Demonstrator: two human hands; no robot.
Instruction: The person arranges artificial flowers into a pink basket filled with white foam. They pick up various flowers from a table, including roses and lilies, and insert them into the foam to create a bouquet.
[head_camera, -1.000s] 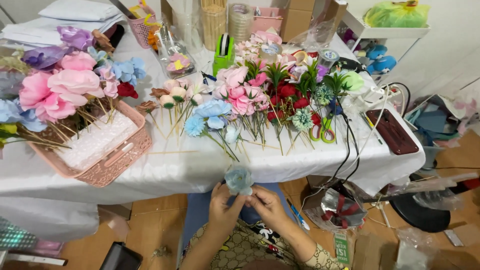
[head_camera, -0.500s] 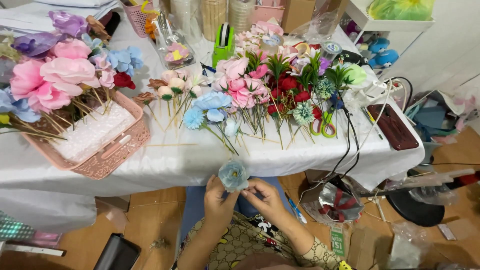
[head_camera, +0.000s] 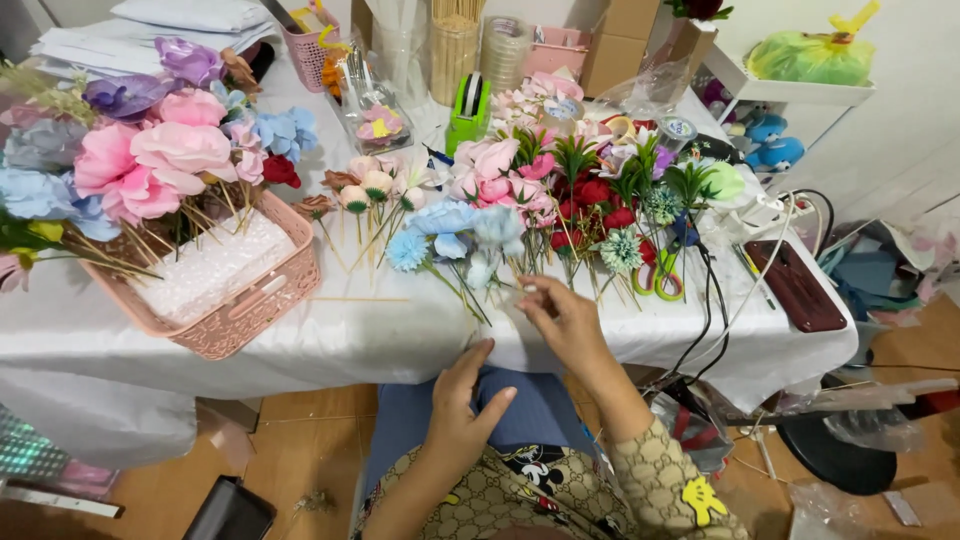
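Person seated at the counter (head_camera: 330, 335), white cloth over it, handmade paper flowers all over the top.

Right hand (head_camera: 565, 325) is up at the near counter edge, thumb and forefinger pinched together in a narrow grip at the stem ends of the pale blue flower bunch (head_camera: 455, 235). Can't tell for sure whether a stem sits between the fingertips; blurred there. The blue bunch lies flat on the cloth, heads pointing away from the person, stems fanning toward the edge.

Left hand (head_camera: 462, 410) is lower, below the counter edge over the blue lap cloth (head_camera: 545, 415). Fingers loosely spread, grip wide, nothing in it. Fingertips reach up near the hanging tablecloth; contact not clear.

Around them: pink plastic basket (head_camera: 235, 300) at the left, stuffed with big pink, blue and purple blooms on sticks. Small peach buds (head_camera: 365, 185) on skewers just left of the blue bunch. Red and pink flower cluster (head_camera: 570, 190) with green spiky leaves just right of it. Green-handled scissors (head_camera: 655, 280) beside those, near the edge. Green tape dispenser (head_camera: 468, 105) further back. Dark red flat case (head_camera: 795, 285) at the right end, black cables (head_camera: 705, 320) draped over the edge beside it.
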